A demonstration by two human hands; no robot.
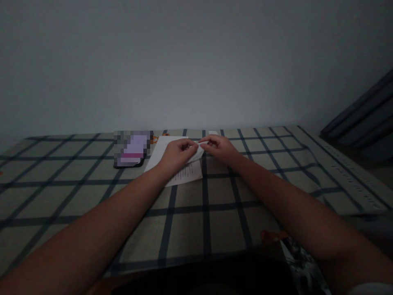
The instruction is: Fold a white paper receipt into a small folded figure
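Note:
My left hand and my right hand meet over the table, their fingertips pinched close together. Between them is a folded white piece of paper, with both hands closed on its edge. Beneath my left hand lies a white sheet of paper; part of it is hidden by that hand. A printed part of paper shows lines of text nearer to me. Whether the held piece and the printed part are joined I cannot tell.
A phone with a lit, blurred-out screen lies left of the paper. Behind my right hand is a small white scrap. The checked tablecloth covers the table up to the grey wall. Dark striped fabric hangs at the far right.

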